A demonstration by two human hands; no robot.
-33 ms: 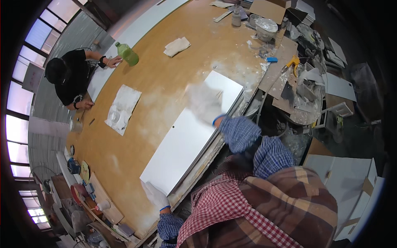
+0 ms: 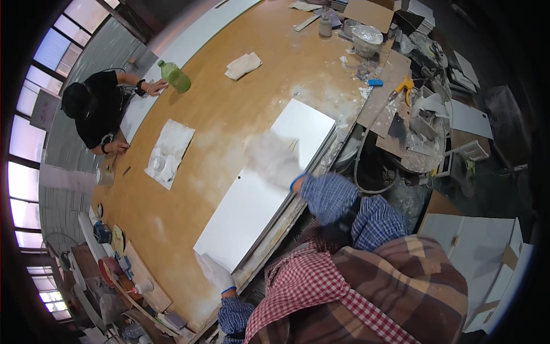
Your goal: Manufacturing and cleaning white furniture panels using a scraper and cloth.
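The gloved right hand (image 2: 274, 157) sweeps, blurred (fingers' grip untellable), across the flat white rectangular panel (image 2: 269, 183) on the brown wooden tabletop (image 2: 229, 103); the gloved left hand (image 2: 215, 272) presses flat, steadying its corner.

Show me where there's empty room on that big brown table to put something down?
Bare wood lies between the folded beige cloth and the white flat panel, and between the white plastic sheet and that panel. It is crowded at the far right end around the clear plastic container, and along the near left edge by the red round lid.
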